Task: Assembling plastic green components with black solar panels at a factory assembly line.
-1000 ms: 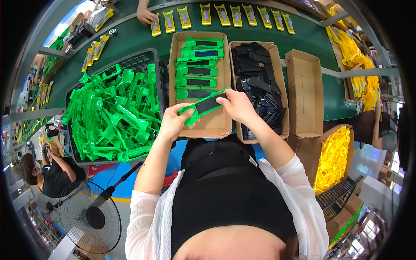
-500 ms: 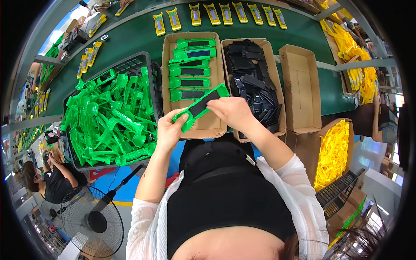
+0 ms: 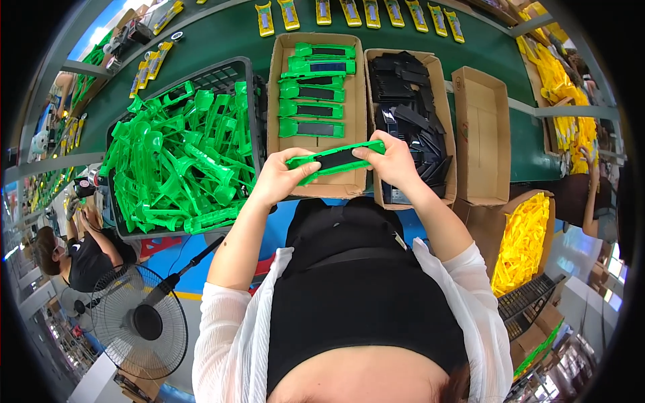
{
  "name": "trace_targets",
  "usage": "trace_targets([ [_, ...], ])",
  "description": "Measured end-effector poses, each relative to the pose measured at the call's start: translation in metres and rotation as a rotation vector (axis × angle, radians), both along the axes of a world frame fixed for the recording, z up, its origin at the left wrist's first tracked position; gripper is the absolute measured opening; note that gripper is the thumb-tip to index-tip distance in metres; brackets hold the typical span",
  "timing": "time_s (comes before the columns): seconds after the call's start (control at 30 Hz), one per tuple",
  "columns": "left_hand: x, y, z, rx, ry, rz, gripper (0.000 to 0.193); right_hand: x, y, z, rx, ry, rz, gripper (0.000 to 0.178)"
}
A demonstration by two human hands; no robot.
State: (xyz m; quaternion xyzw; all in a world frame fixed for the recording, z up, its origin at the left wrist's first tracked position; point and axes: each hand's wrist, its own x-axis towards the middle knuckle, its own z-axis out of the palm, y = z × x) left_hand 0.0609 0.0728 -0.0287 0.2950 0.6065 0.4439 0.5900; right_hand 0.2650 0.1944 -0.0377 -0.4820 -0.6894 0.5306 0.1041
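In the head view, the left hand [image 3: 285,176] pinches one end of a long green piece [image 3: 338,167]. The right hand [image 3: 398,164] pinches the other end, its thumb by the black strip [image 3: 337,158]. The piece is above the near end of the cardboard box [image 3: 353,114]. Left of that box is a black basket [image 3: 256,114] full of green parts [image 3: 181,161]. Right of it are loose black strips [image 3: 411,117].

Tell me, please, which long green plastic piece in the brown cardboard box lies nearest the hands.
The green plastic piece at the column's near end; others lie farther.
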Motion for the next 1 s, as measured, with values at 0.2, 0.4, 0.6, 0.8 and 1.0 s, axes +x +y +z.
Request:
trace_targets([
  [0.2,0.018,0.007,0.0,-0.022,0.14,0.185,0.022,-0.003,-0.004,-0.005,0.041,0.028,-0.07,0.036],
  [0.4,0.031,0.027,0.001,0.11,1.045,-0.439,0.027,0.006,-0.016,-0.013,0.023,0.039,0.021,0.032],
  [0.6,0.052,0.04,-0.001,0.122,0.725,-0.386,0.023,0.021,-0.021,-0.001,-0.031,0.233,0.081,0.055],
  [0.8,-0.01,0.074,-0.077,0.394,1.146,-0.635,0.026,0.016,0.001,-0.046,0.142,-0.029,0.32,0.067],
  [1.0,0.018,0.041,-0.034,0.124,0.941,-1.01,0.052,0.073,0.091,-0.077,0.571,-0.63,-0.05,0.031],
])
